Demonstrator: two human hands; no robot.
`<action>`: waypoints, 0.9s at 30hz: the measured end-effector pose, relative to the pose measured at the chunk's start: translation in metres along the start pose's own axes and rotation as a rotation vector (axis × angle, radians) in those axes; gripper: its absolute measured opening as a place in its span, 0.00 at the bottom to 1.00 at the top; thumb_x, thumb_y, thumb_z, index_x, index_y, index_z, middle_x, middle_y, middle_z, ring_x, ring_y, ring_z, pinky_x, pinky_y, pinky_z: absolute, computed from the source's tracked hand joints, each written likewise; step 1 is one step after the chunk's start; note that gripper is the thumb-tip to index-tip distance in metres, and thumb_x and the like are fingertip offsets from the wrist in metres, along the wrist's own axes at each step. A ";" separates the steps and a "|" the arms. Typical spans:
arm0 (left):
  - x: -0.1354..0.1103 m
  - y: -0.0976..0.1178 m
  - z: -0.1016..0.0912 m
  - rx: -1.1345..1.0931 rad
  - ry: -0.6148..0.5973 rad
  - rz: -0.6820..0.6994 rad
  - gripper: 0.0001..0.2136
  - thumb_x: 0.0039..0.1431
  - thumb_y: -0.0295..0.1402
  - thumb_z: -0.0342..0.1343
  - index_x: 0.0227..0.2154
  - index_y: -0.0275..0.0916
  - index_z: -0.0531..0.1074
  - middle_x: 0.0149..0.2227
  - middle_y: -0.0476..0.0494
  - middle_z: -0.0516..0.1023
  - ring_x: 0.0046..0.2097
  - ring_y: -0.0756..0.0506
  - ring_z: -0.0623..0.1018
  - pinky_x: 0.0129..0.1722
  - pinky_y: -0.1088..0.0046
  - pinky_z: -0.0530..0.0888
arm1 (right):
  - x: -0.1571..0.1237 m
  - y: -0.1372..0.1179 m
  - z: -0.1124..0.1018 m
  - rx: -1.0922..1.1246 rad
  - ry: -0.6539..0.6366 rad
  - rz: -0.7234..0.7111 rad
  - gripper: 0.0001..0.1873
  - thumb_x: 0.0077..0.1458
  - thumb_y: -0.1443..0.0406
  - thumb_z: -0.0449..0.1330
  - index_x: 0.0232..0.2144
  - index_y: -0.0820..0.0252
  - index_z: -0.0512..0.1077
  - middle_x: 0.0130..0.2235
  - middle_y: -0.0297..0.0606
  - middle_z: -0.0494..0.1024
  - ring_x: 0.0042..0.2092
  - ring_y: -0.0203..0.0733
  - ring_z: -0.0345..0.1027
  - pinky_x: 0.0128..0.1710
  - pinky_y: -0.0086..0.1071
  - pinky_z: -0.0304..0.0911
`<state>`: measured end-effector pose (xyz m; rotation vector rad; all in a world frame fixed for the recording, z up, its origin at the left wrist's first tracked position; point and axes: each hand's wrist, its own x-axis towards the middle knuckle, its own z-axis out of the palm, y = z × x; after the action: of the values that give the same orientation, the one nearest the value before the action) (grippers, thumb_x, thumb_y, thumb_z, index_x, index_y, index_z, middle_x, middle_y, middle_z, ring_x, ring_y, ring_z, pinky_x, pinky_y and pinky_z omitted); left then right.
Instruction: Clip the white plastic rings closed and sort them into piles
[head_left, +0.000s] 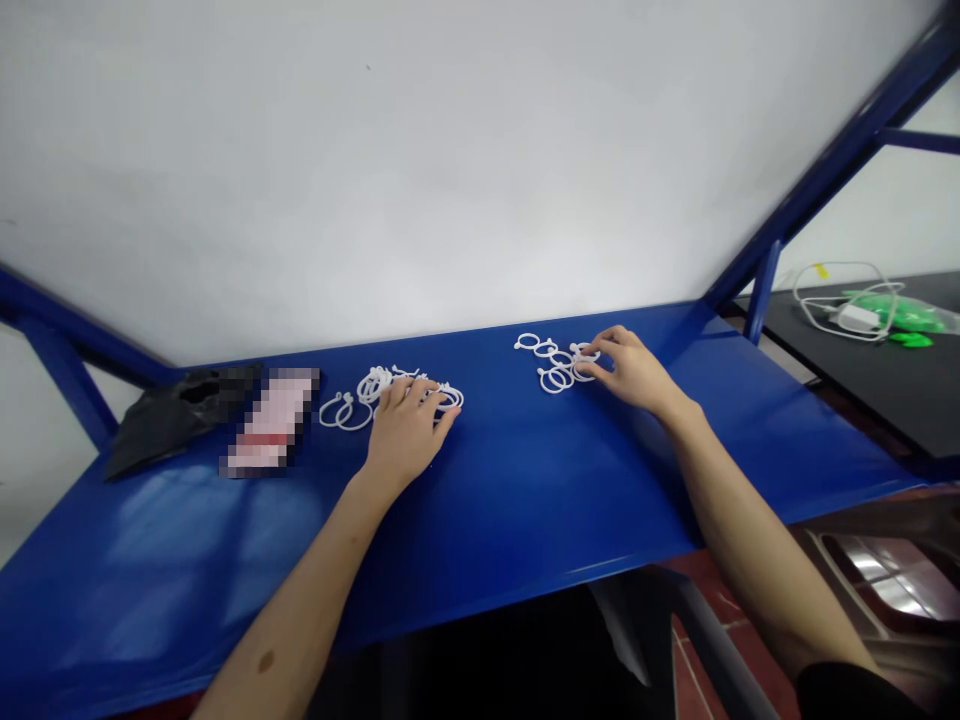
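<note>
White plastic rings with small ball ends, like shower-curtain rings, lie on the blue table [495,500] in two groups. Over the left pile of rings [352,412] rests my left hand [406,425], palm down, its fingers stretched out and somewhat apart; part of the pile is hidden beneath it. A smaller, looser group of rings [555,379] lies farther right. At its right side my right hand [626,370] has thumb and index finger closing round a white ring [582,372]. The fingertips are small in view, and its other fingers are curled.
A black plastic bag [161,420] lies at the table's left, beside a blurred pink flat object [274,420]. Behind stands a white wall [450,180]. Blue frame bars slope up at both sides. On a black table [885,370] at right are a white charger cable [855,315] and green items [900,312].
</note>
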<state>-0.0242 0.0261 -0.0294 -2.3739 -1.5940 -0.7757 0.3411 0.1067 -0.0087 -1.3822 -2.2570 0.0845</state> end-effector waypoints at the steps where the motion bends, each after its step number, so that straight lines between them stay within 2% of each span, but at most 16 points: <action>1: 0.000 0.000 0.000 -0.007 0.006 0.001 0.11 0.65 0.39 0.55 0.40 0.41 0.80 0.46 0.36 0.79 0.53 0.32 0.70 0.53 0.47 0.68 | 0.000 0.004 0.001 -0.034 0.028 0.034 0.18 0.62 0.54 0.58 0.46 0.57 0.78 0.46 0.48 0.73 0.48 0.54 0.69 0.53 0.52 0.66; 3: 0.000 0.001 0.000 -0.015 0.010 0.015 0.11 0.66 0.38 0.54 0.42 0.40 0.79 0.46 0.37 0.79 0.53 0.33 0.70 0.53 0.49 0.69 | 0.001 0.012 0.003 -0.087 0.040 0.076 0.19 0.64 0.59 0.55 0.51 0.61 0.75 0.46 0.50 0.75 0.48 0.55 0.69 0.54 0.53 0.65; 6: 0.000 0.003 0.000 -0.030 0.013 0.046 0.11 0.66 0.37 0.53 0.43 0.40 0.78 0.46 0.37 0.79 0.52 0.34 0.71 0.54 0.51 0.69 | 0.000 0.019 0.008 -0.098 -0.025 0.078 0.20 0.63 0.63 0.54 0.55 0.64 0.72 0.49 0.51 0.76 0.50 0.55 0.69 0.56 0.51 0.64; 9: 0.000 0.005 -0.001 -0.069 0.021 0.063 0.10 0.66 0.35 0.53 0.43 0.41 0.78 0.46 0.38 0.79 0.52 0.35 0.71 0.54 0.51 0.69 | 0.000 0.022 0.014 -0.091 -0.058 0.091 0.15 0.63 0.63 0.55 0.48 0.63 0.76 0.48 0.51 0.75 0.50 0.53 0.69 0.55 0.49 0.66; 13: 0.000 0.007 -0.002 -0.086 0.028 0.079 0.09 0.66 0.34 0.53 0.42 0.41 0.78 0.44 0.40 0.80 0.50 0.36 0.72 0.53 0.54 0.69 | 0.000 0.024 0.022 -0.098 -0.006 0.076 0.11 0.62 0.62 0.57 0.38 0.61 0.77 0.50 0.50 0.70 0.48 0.50 0.70 0.55 0.48 0.67; 19: -0.001 0.008 -0.002 -0.129 0.013 0.099 0.09 0.66 0.33 0.53 0.42 0.41 0.78 0.43 0.40 0.81 0.49 0.37 0.71 0.53 0.54 0.70 | 0.000 0.024 0.025 -0.084 0.051 0.048 0.13 0.63 0.60 0.55 0.35 0.61 0.77 0.51 0.52 0.68 0.44 0.49 0.69 0.52 0.51 0.69; 24: -0.002 0.008 -0.001 -0.145 0.009 0.105 0.09 0.66 0.34 0.53 0.42 0.42 0.78 0.42 0.41 0.80 0.49 0.37 0.72 0.54 0.53 0.69 | 0.005 0.016 0.019 0.026 0.118 0.056 0.11 0.63 0.62 0.54 0.37 0.61 0.75 0.44 0.49 0.72 0.44 0.49 0.69 0.49 0.47 0.69; 27: -0.001 0.009 -0.002 -0.160 0.003 0.109 0.09 0.66 0.33 0.53 0.42 0.42 0.78 0.41 0.41 0.80 0.49 0.37 0.72 0.54 0.54 0.69 | 0.006 0.010 0.011 -0.006 0.153 0.067 0.10 0.63 0.63 0.53 0.37 0.60 0.74 0.42 0.48 0.75 0.43 0.50 0.69 0.47 0.46 0.67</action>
<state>-0.0167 0.0204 -0.0272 -2.5433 -1.4373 -0.9148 0.3421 0.1192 -0.0194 -1.4179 -2.0878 -0.0056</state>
